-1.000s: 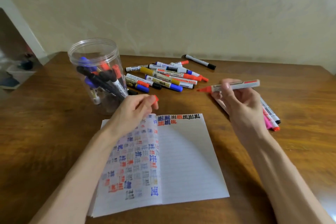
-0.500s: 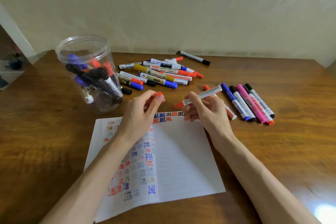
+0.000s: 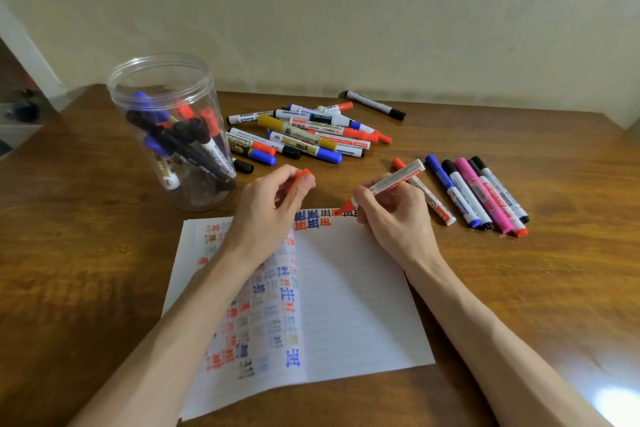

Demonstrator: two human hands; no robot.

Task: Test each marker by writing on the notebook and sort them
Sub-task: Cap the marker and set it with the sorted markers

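An open lined notebook [image 3: 360,295] lies on the wooden table, its left page full of red, blue and grey test marks and a row of marks along the top of the right page. My right hand [image 3: 394,218] grips an uncapped red marker [image 3: 391,182], its tip touching the top edge of the right page. My left hand [image 3: 270,208] rests on the notebook's upper left page and pinches the red cap [image 3: 300,177] between thumb and fingers.
A clear plastic jar [image 3: 173,135] holding several markers stands to the left. A loose pile of markers [image 3: 304,135] lies behind the notebook, one black marker [image 3: 375,105] apart at the back. A row of several markers [image 3: 474,194] lies at the right.
My right hand has brought the red marker down and leftward from above the right-hand row to the notebook's top edge, tip now on the page. The left hand keeps the cap.
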